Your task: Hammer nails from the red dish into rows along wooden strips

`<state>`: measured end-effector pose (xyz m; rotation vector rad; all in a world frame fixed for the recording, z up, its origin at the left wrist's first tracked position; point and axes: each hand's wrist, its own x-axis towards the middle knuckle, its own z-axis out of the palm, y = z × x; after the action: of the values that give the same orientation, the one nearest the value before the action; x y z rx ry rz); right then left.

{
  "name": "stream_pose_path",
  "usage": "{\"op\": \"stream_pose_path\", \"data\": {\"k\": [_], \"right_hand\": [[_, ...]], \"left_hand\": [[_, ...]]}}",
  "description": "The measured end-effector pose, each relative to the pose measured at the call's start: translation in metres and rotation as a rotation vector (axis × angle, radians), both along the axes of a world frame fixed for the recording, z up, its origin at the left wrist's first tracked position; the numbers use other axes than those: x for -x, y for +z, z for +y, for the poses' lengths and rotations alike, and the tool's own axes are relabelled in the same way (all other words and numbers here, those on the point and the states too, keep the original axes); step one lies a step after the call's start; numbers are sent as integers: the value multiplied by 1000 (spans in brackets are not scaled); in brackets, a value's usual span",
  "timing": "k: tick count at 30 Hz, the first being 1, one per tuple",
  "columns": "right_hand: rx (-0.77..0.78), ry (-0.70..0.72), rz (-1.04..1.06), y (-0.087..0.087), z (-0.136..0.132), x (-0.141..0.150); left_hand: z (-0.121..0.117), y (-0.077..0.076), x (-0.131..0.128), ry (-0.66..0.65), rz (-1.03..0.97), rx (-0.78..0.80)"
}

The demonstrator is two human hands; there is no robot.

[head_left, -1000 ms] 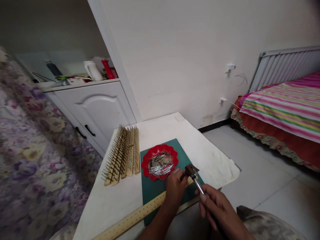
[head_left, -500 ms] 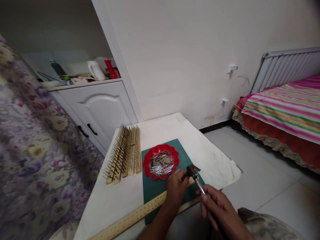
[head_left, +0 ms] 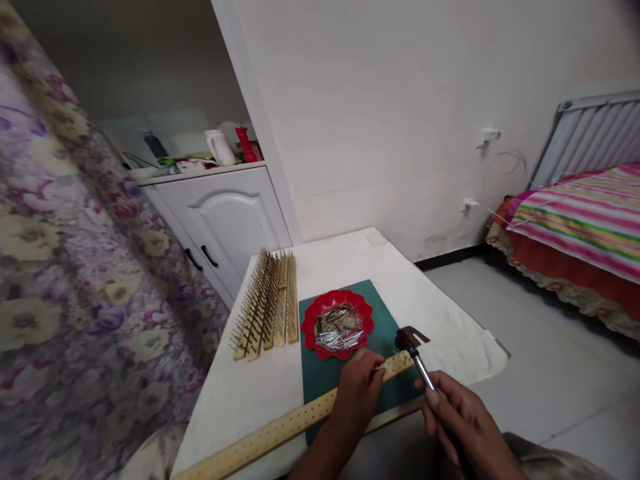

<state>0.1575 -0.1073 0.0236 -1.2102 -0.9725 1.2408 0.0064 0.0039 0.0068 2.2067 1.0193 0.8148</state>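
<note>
My right hand (head_left: 463,417) is wrapped round the handle of a claw hammer (head_left: 421,367), its dark head raised over the far end of a long wooden strip (head_left: 280,429). Rows of small holes run along this strip, and a few nails stand in its far end. My left hand (head_left: 359,383) rests on the strip, thumb and forefinger pinched at a hole around a thin, bright nail (head_left: 381,366), mostly hidden by the fingers. Just beyond lies a red scalloped bowl (head_left: 311,333) of loose nails, on a green mat (head_left: 373,297).
Several wooden strips studded with upright nails (head_left: 267,300) lie side by side on the left of the white table (head_left: 345,250). A floral curtain (head_left: 100,267) hangs at the left, near a white cabinet (head_left: 235,213). A bed (head_left: 585,213) stands on the right.
The view has swung left, so everything sits further right. The hammer head has turned and come away from my left fingers, which now pinch at the strip.
</note>
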Motion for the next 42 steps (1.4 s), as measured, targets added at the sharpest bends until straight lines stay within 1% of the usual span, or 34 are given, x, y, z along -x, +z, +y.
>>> {"op": "stream_pose_path", "data": {"k": [2, 4, 6, 8, 10, 13, 16, 19, 22, 27, 31, 36, 39, 42], "right_hand": [[-4, -8, 3, -1, 0, -1], [-2, -15, 17, -1, 0, -2], [6, -18, 36, -1, -1, -2], [17, -25, 50, 0, -1, -2], [30, -37, 50, 0, -1, -1], [30, -61, 29, 1, -1, 1], [29, -65, 18, 0, 0, 2], [26, -50, 26, -1, 1, 2], [18, -44, 20, -1, 2, 2], [11, -56, -9, 6, 3, 5], [2, -38, -19, 6, 4, 5], [8, -50, -12, 4, 4, 4], [14, -60, -2, 5, 4, 5], [21, -65, 1, 5, 5, 7]], "left_hand": [[2, 9, 12, 12, 20, -27], [11, 20, 26, 65, 45, -64], [27, 31, 41, 147, 109, -116], [45, 39, 53, 230, 259, -161], [63, 42, 61, 260, 439, -160], [80, 37, 61, 247, 685, -156], [88, 31, 54, 266, 814, -158], [90, 29, 47, 284, 849, -151], [91, 32, 43, 272, 873, -154], [92, 37, 40, 246, 906, -144], [90, 38, 40, 241, 924, -137], [84, 37, 45, 234, 903, -167], [80, 39, 47, 237, 880, -187], [73, 43, 49, 231, 797, -216]]}}
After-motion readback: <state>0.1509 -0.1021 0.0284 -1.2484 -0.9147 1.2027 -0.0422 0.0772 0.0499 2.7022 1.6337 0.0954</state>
